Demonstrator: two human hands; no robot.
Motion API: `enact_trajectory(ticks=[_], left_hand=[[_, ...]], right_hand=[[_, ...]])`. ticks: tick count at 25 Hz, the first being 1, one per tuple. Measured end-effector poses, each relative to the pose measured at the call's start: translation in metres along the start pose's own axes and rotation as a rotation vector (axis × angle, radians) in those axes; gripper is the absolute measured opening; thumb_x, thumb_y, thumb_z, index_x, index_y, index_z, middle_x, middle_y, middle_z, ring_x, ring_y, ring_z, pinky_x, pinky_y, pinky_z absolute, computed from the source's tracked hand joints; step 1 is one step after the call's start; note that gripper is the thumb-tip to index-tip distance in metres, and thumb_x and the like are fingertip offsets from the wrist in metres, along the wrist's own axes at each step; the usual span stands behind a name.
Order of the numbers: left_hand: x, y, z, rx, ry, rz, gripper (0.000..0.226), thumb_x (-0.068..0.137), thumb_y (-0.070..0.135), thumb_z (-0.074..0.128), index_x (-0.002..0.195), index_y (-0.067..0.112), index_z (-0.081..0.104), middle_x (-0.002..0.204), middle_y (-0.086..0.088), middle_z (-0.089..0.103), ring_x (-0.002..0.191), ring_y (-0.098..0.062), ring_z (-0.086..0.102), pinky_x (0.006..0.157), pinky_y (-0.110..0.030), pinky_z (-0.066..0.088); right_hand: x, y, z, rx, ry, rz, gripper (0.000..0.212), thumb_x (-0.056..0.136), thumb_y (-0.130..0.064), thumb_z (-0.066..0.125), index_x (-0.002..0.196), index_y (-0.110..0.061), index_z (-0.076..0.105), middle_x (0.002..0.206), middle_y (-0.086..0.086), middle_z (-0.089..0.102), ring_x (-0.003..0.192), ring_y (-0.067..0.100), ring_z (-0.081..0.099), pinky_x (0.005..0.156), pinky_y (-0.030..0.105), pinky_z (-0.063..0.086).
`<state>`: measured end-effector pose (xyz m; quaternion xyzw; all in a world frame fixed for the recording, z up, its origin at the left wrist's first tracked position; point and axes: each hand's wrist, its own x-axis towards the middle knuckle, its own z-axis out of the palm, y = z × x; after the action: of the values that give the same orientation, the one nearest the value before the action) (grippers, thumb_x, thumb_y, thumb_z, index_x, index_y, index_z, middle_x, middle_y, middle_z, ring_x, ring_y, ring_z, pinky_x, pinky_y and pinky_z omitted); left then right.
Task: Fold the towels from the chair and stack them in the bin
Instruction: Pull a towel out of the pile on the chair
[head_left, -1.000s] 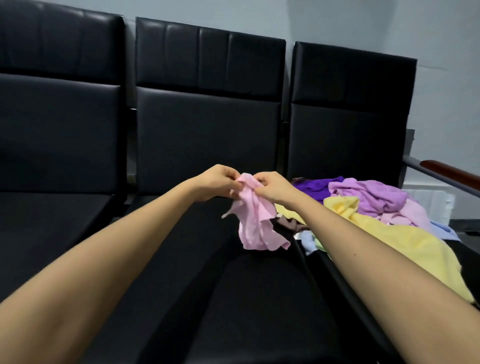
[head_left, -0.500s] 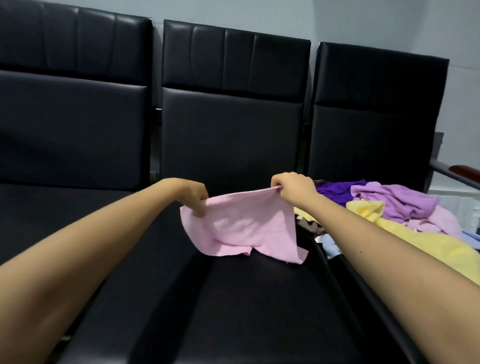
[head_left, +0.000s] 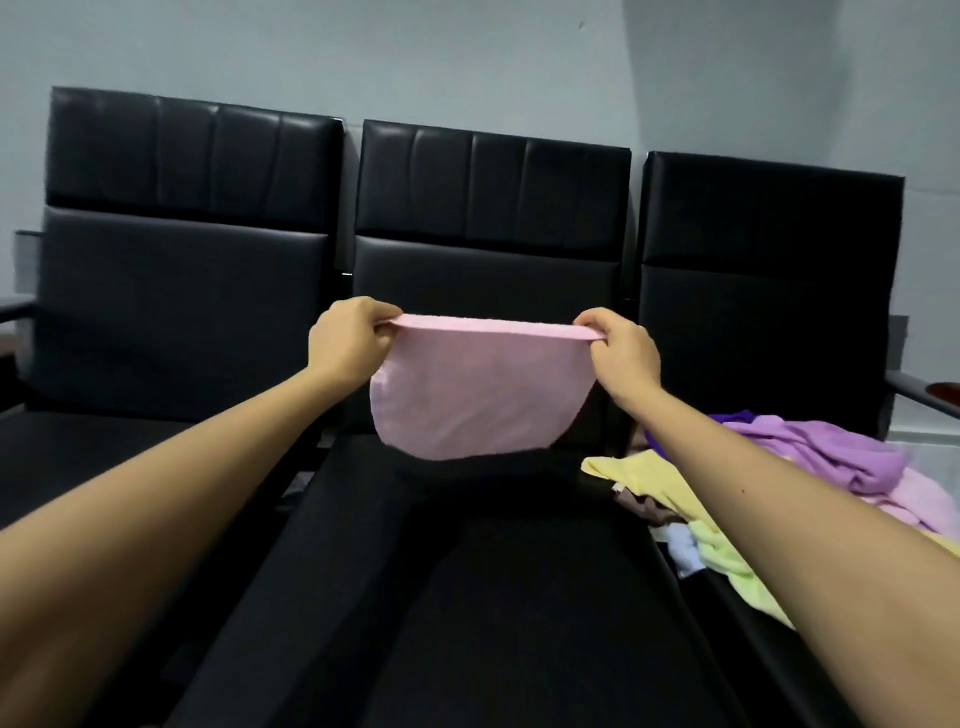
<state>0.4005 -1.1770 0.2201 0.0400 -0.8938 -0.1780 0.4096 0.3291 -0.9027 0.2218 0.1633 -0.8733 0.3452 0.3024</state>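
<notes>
A pink towel (head_left: 480, 392) hangs spread out in the air above the middle black chair seat (head_left: 467, 597). My left hand (head_left: 348, 340) pinches its top left corner and my right hand (head_left: 621, 348) pinches its top right corner, so the top edge is stretched taut between them. The towel's lower edge curves down and hangs free of the seat. On the right chair lies a loose pile of towels: a yellow towel (head_left: 654, 478), a lilac towel (head_left: 826, 452) and a dark purple towel (head_left: 737, 417). No bin is in view.
Three black padded chairs stand side by side against a pale wall; the left chair seat (head_left: 104, 457) holds nothing. A wood-topped armrest (head_left: 930, 392) sticks out at the far right. Small white and brown cloths (head_left: 660, 525) lie at the pile's near edge.
Both hands have pulled apart and risen, stretching the bunched pink towel wide and lifting it off the middle seat. The view has tilted upward.
</notes>
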Motion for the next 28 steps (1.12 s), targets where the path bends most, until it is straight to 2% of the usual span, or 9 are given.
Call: enact_trajectory(ticks=[3,5,7,10,12,15,21,25,28], left_hand=[[-0.002,-0.015,-0.018,0.007,-0.525,0.192,0.01,0.085,0.017,0.066,0.082,0.012,0.074,0.08,0.001,0.069,0.08,-0.016,0.063,0.071,-0.028,0.048],[-0.016,-0.015,-0.028,0.064,-0.981,0.172,0.018,0.085,0.023,0.069,0.067,0.02,0.068,0.063,0.009,0.057,0.064,-0.006,0.053,0.062,-0.021,0.042],[-0.038,-0.012,-0.025,0.105,-1.228,0.134,0.021,0.086,0.025,0.068,0.065,0.025,0.064,0.061,0.012,0.054,0.064,-0.004,0.05,0.063,-0.018,0.041],[-0.074,-0.012,-0.001,0.153,-1.545,0.039,0.012,0.093,0.024,0.059,0.083,0.025,0.066,0.074,0.014,0.063,0.073,-0.002,0.057,0.067,-0.013,0.044],[-0.092,-0.018,0.016,0.164,-1.672,-0.046,0.018,0.097,0.022,0.051,0.109,0.016,0.063,0.107,0.002,0.067,0.101,-0.012,0.063,0.072,-0.013,0.047],[-0.1,-0.031,0.03,0.13,-1.64,-0.186,0.026,0.1,0.02,0.043,0.121,0.01,0.055,0.125,-0.008,0.061,0.107,-0.019,0.062,0.08,-0.018,0.048],[-0.101,-0.051,0.069,0.164,-1.178,-0.388,0.021,0.094,0.019,0.037,0.103,0.008,0.052,0.081,-0.006,0.063,0.065,-0.014,0.06,0.057,-0.022,0.045],[-0.112,-0.048,0.099,0.39,-0.773,-0.123,0.063,0.091,0.045,0.041,0.146,0.018,0.022,0.143,-0.01,0.037,0.132,-0.029,0.036,0.104,-0.037,0.032],[-0.132,-0.025,0.117,0.178,-0.864,0.266,0.058,0.095,0.05,0.027,0.15,0.032,0.017,0.158,0.002,0.014,0.145,-0.017,0.011,0.116,-0.034,0.01]], right_hand=[[-0.011,0.013,-0.009,0.086,-0.221,0.01,0.023,0.089,-0.001,0.049,0.091,-0.017,0.065,0.087,-0.004,0.063,0.089,0.014,0.057,0.074,0.03,0.048],[-0.027,0.022,-0.019,0.106,-0.499,0.021,0.021,0.085,0.003,0.055,0.084,-0.014,0.067,0.079,-0.005,0.062,0.084,0.012,0.057,0.068,0.019,0.045],[-0.047,0.031,-0.022,0.022,-0.818,0.032,0.019,0.083,0.001,0.061,0.08,-0.016,0.068,0.072,-0.008,0.061,0.072,0.004,0.054,0.06,0.009,0.042],[-0.077,0.046,-0.009,-0.149,-1.204,0.069,0.023,0.086,-0.006,0.062,0.074,-0.025,0.065,0.067,-0.013,0.057,0.064,-0.002,0.051,0.06,0.011,0.042],[-0.089,0.058,0.003,-0.123,-1.327,0.158,0.027,0.089,-0.004,0.057,0.075,-0.026,0.063,0.071,-0.011,0.057,0.068,0.0,0.053,0.065,0.014,0.046],[-0.096,0.067,0.019,-0.079,-1.273,0.209,0.023,0.089,-0.004,0.052,0.078,-0.022,0.061,0.076,-0.005,0.055,0.07,0.006,0.053,0.065,0.018,0.046],[-0.088,0.069,0.076,0.014,-0.569,0.221,0.028,0.087,-0.003,0.043,0.096,-0.011,0.068,0.1,0.005,0.067,0.095,0.019,0.059,0.073,0.026,0.044],[-0.096,0.078,0.116,-0.131,-0.577,0.423,0.056,0.092,-0.015,0.048,0.145,-0.017,0.03,0.149,0.006,0.035,0.134,0.028,0.036,0.108,0.04,0.03],[-0.115,0.078,0.121,-0.137,-0.394,0.437,0.051,0.094,-0.014,0.045,0.143,-0.016,0.032,0.149,0.005,0.035,0.136,0.026,0.033,0.112,0.04,0.021]])
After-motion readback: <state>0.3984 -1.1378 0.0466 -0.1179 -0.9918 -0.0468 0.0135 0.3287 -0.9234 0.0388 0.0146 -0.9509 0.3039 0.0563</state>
